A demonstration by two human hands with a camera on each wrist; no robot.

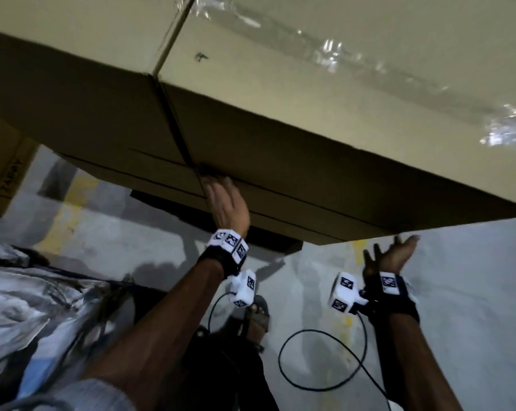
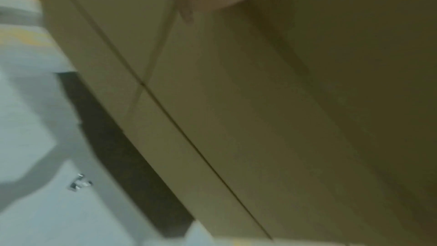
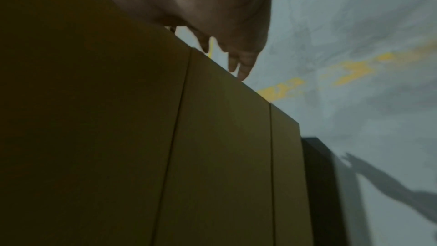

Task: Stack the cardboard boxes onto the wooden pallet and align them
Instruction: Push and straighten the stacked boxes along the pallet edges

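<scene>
Head view: stacked tan cardboard boxes point(image 1: 280, 137), matte, top seam under glossy clear tape, on a dark pallet point(image 1: 268, 241) on grey concrete floor point(image 1: 473, 292). My left hand point(image 1: 224, 203), grip released, flat fingers pressing the box side; my right hand point(image 1: 390, 256), grip released, palm up near the stack's corner.

Left wrist view: blurred box seams; hand mostly cut off.

Right wrist view: fingertips point(image 3: 243, 70) at the box edge; contact unclear.
</scene>
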